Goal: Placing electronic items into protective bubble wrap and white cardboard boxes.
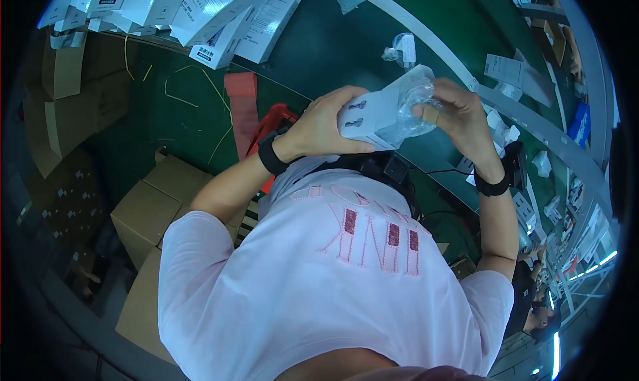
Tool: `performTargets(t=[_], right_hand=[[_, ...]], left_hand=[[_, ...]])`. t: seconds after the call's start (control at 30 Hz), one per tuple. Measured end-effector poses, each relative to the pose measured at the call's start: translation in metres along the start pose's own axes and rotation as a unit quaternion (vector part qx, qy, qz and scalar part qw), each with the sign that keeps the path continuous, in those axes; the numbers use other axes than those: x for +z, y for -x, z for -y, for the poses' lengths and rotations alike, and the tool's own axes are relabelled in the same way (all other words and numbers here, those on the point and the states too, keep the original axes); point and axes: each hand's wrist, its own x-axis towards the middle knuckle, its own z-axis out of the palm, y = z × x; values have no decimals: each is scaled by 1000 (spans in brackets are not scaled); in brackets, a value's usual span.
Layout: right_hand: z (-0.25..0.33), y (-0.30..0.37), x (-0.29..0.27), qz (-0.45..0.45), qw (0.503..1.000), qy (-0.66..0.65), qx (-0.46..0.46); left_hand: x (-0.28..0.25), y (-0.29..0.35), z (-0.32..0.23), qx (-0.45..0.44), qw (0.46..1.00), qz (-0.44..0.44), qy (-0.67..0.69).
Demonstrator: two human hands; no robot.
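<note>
Head view shows the left hand (327,118) half-closed around a white box (365,120), the right hand (464,114) pinching clear wrap (414,109) at the box's right end.

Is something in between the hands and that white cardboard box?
Yes: clear, crinkled plastic wrap lies between the right hand and the white cardboard box, at its right end. Nothing visible separates the left hand from it.

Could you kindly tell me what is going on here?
A person is holding a white box in the left hand, while the right hand grips clear plastic wrap at its open end. Whether the wrap is going in or coming out, I cannot tell. More white boxes are piled at the upper left.
</note>
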Motion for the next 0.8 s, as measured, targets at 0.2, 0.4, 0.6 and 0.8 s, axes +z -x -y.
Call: performTargets(t=[0.2,0.4,0.6,0.8], right_hand=[[41,-36,27,128,980,150,-22],[74,-37,28,147,929,323,-109],[83,-16,28,186,889,410,-85],[18,-13,33,38,965,238,-107]], left_hand=[[-13,-8,2,39,998,-37,-32],[-30,-10,-2,63,997,-42,-22],[-31,-11,3,93,995,26,-37],[-24,4,24,112,991,2,-67]])
